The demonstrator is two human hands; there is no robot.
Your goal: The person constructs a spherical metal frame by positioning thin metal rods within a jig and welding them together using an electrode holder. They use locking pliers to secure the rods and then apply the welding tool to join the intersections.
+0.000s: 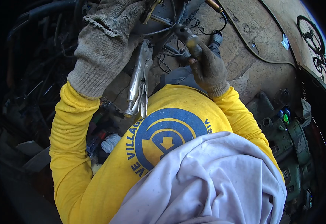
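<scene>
My left hand (105,44), in a worn grey knit glove, reaches to the upper edge. Its fingers bend over there, and what they hold is hidden. Beside its palm, silver locking pliers (137,80) hang with the handles downward; their jaws are out of sight. A brass-coloured metal piece (150,11) sits by the left fingers, above thin metal rods (159,20) joined to a dark metal part. My right hand (210,69), gloved too, is closed round a dark metal tool (187,37) with a rounded, hammer-like end, which points toward those rods.
Cables and a hose (252,52) run across the stone floor (241,37). Green machine casings (291,149) stand at the right, below a bicycle (312,37) at the far right. Dark clutter and a white bundle (111,142) lie left of my body.
</scene>
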